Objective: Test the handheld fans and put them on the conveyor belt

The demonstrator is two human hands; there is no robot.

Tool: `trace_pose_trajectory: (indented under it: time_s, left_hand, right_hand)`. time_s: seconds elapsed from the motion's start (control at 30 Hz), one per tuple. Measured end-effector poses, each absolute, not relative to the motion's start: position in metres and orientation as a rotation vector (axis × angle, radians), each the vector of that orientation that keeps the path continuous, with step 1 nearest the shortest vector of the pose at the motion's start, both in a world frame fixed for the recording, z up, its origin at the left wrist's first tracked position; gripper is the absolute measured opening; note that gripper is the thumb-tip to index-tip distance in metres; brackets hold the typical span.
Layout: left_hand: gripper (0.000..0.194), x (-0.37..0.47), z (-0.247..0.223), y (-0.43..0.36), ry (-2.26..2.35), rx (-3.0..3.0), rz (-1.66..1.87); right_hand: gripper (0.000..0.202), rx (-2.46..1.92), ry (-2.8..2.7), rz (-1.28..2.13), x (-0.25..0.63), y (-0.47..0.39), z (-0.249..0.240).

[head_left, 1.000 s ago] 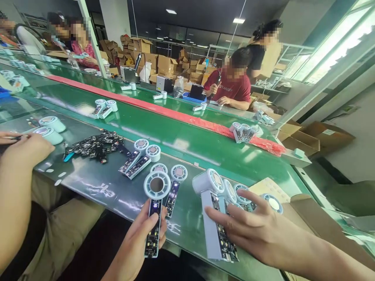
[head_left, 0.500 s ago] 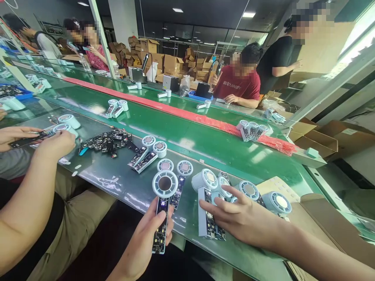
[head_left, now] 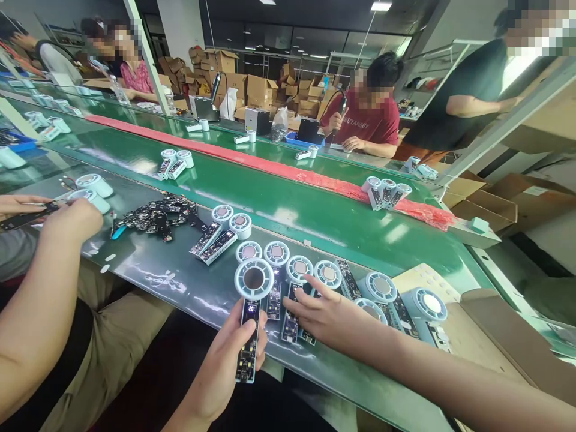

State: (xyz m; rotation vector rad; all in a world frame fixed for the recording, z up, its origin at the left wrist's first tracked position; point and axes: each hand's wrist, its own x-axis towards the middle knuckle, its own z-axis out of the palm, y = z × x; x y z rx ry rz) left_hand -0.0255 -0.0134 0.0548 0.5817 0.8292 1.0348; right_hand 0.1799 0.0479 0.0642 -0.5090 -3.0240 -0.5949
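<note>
here's my left hand closed round the slim handle of a pale-blue fan unit, thumb flat on its black, chip-studded board, the small display glowing "20" below a round, spoked head with a dark disc in the middle. over on my right, my right hand is open, fingers fanned and slightly bent above the row of fan units on the glossy table; whether the fingertips touch, i can't tell. off to the left lies a jagged heap of bare circuit boards, and beyond runs the smooth green belt beside a wrinkled red strip.
</note>
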Motion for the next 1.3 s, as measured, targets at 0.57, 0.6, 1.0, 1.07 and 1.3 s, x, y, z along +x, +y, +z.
trace_pose_trajectory:
  time_s: [0.57,0.6,1.0,1.07,1.3]
  left_hand:
    - [0.015,-0.026,0.058,-0.001,0.879,0.706,1.007]
    - [0.015,-0.026,0.059,-0.001,0.886,0.707,1.011]
    - [0.016,-0.026,0.058,0.000,0.912,0.707,1.023]
    - [0.016,-0.025,0.058,0.000,0.912,0.722,1.017]
    - [0.014,-0.022,0.060,-0.001,0.913,0.720,0.997]
  right_hand:
    - [0.025,-1.021,-1.927,0.107,0.178,-0.011,0.025]
    - [0.026,-1.024,-1.869,0.133,0.176,-0.011,0.020]
    - [0.028,-0.985,-1.799,0.238,0.171,-0.012,0.012]
    - [0.028,-0.990,-1.795,0.241,0.172,-0.012,0.011]
    - [0.029,-0.987,-1.776,0.253,0.172,-0.011,0.012]
